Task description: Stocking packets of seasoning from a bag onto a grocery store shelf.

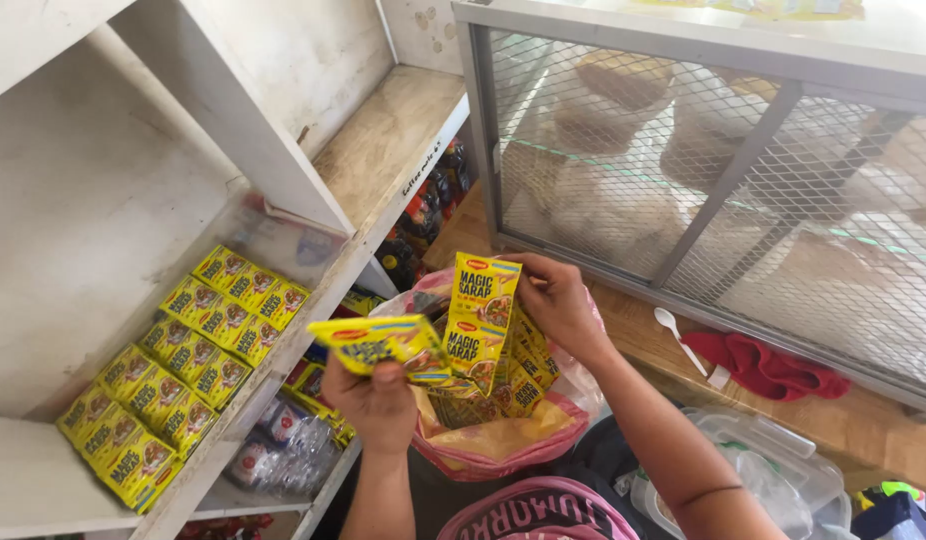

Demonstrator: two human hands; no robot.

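Observation:
My left hand [379, 400] holds a strip of yellow seasoning sachets [381, 342] flat, over a pink plastic bag [503, 448]. My right hand [561, 300] grips the top of another hanging strip of yellow sachets [480, 318], above more of the same sachets inside the bag. On the white shelf [43, 480] to the left, rows of the same yellow sachets [183, 360] lie lined up.
A wire-mesh cabinet [743, 180] stands at the right on a wooden surface. A white plastic spoon [675, 332] and red cloth [773, 366] lie before it. Clear plastic containers [773, 470] sit at lower right. Bottles [423, 225] and packets fill lower shelves.

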